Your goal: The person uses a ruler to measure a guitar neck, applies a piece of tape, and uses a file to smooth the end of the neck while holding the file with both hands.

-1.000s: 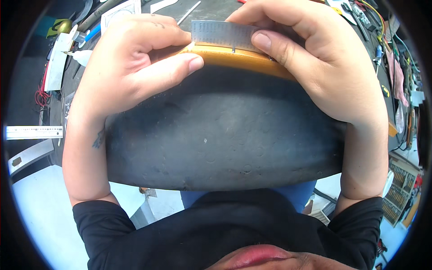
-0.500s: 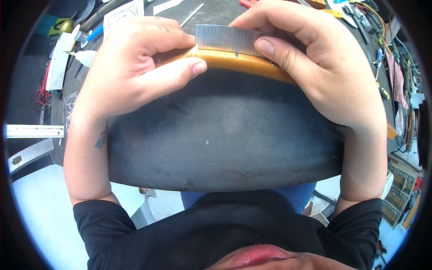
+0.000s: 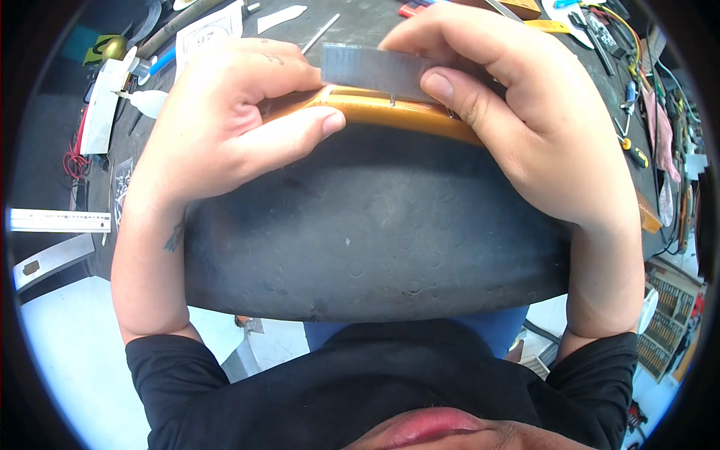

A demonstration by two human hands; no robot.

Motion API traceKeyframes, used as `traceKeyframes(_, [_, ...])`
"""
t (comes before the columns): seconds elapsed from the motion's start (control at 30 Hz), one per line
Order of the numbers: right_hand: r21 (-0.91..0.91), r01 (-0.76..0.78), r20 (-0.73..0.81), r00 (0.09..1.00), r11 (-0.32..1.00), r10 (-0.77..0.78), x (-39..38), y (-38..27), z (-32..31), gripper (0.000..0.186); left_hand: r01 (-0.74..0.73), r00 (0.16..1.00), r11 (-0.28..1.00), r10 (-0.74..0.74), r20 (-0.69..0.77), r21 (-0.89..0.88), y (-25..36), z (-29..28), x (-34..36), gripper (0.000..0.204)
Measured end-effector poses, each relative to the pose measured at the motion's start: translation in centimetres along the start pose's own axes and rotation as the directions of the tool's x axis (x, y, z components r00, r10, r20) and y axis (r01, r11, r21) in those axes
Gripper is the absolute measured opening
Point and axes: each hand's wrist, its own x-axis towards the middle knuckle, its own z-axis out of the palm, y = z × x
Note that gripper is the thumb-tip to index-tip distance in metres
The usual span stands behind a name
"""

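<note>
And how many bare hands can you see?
2: the bare left hand holds the glossy, curved amber piece; the bare right hand holds the thin, rectangular grey metal strip.

White rule (image 3: 60,220), at left: fine graduations are borne along its face, any figures being too small to be read. Paper sheet (image 3: 212,31), on the bench (image 3: 360,22): dark print is carried, not clearly legible. Metal strip (image 3: 371,69), upper centre: markings are obscured by blur.

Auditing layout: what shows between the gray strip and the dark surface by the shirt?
The amber piece: in the head view, it shows between the gray strip and the dark surface.
</note>
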Motion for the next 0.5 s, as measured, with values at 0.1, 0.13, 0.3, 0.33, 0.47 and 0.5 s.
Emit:
traceKeyframes(0.1, [-0.059,-0.017,0.001,1.0,0.998,0.018,0.2,-0.5,-0.4,0.02,-0.017,0.999,1.0,0.017,-0.035,-0.004,-0.2,0.1,-0.1,0.033])
traceKeyframes(0.13, [-0.09,-0.035,0.009,0.999,0.995,0.036,0.3,-0.6,-0.7,0.02,0.01,1.0,1.0,-0.01,0.004,0.012,-0.1,-0.2,0.0,0.034])
traceKeyframes(0.3, [-0.124,0.058,0.053,0.997,0.991,-0.052,0.1,-0.3,-0.3,0.022,0.048,0.998,0.999,-0.049,0.042,0.011,0.1,-0.3,0.0,0.034])
traceKeyframes(0.33, [-0.162,0.062,0.049,0.997,0.985,-0.054,0.1,-0.2,-0.1,0.022,0.051,0.998,0.999,-0.051,0.033,-0.001,0.1,-0.2,0.0,0.034])
traceKeyframes(0.47, [-0.011,-0.008,0.122,0.993,1.0,0.01,0.3,1.0,-0.9,0.023,0.051,0.998,0.999,-0.051,0.035,0.006,0.1,-0.3,-0.1,0.035])
traceKeyframes(0.5, [0.066,0.0,0.131,0.991,0.998,-0.009,0.5,1.0,-1.4,0.023,0.047,0.998,0.999,-0.047,0.034,0.004,0.1,-0.3,-0.1,0.035])
